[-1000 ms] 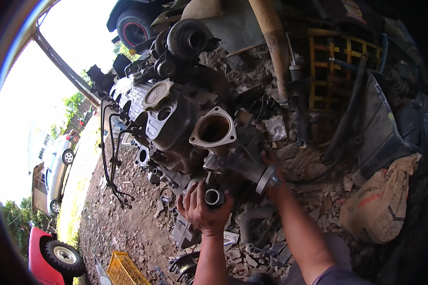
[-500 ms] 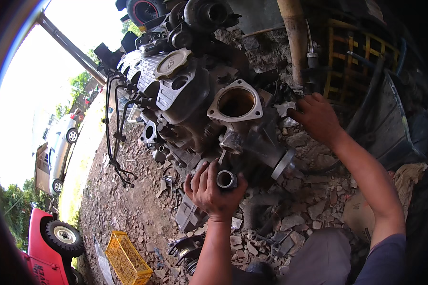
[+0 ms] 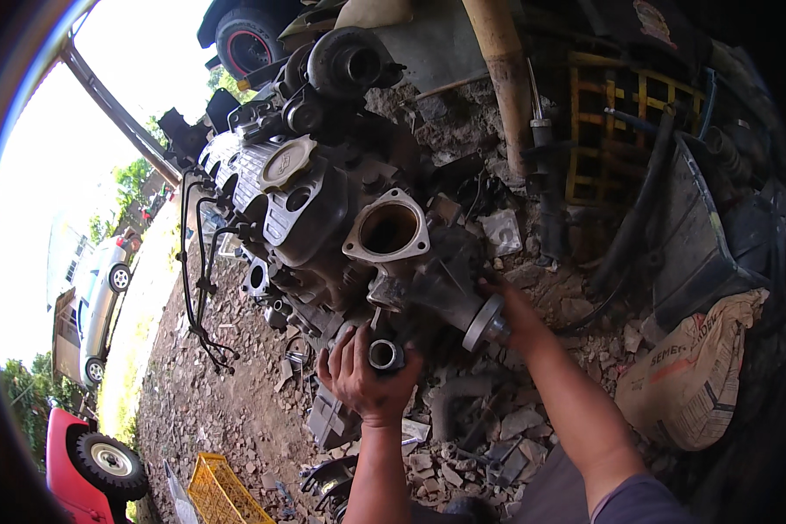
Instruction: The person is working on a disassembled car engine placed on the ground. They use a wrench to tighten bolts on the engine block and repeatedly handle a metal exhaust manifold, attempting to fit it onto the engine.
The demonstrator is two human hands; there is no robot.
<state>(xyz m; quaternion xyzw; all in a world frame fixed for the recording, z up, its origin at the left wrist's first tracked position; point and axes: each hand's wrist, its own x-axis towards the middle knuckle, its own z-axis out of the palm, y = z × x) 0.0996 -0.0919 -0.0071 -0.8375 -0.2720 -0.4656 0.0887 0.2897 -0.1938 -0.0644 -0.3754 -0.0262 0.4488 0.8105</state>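
A greasy engine [image 3: 314,210] fills the middle, with a ribbed cover, a round filler cap [image 3: 289,163] and a wide three-bolt flanged opening [image 3: 388,229]. Low on its near end, my left hand [image 3: 367,375] is closed around a short round metal pipe end [image 3: 382,355], fingers on its left and thumb on its right. A thin shiny metal piece [image 3: 376,318] stands just above those fingers; its kind is unclear. My right hand [image 3: 515,316] reaches to the engine's right side, beside a round metal pulley-like disc [image 3: 483,323]. Its fingers are mostly hidden behind the engine.
Broken stones and loose parts cover the ground. To the right lie a torn paper sack [image 3: 694,371], a dark bin [image 3: 699,236] and a yellow crate [image 3: 585,131] near a bamboo post [image 3: 502,79]. Another yellow crate [image 3: 223,493] and a red vehicle [image 3: 74,454] are at lower left.
My right hand has come from the rubble by the post down and left to the engine's side. My left hand keeps its hold. The whole view has shifted somewhat.
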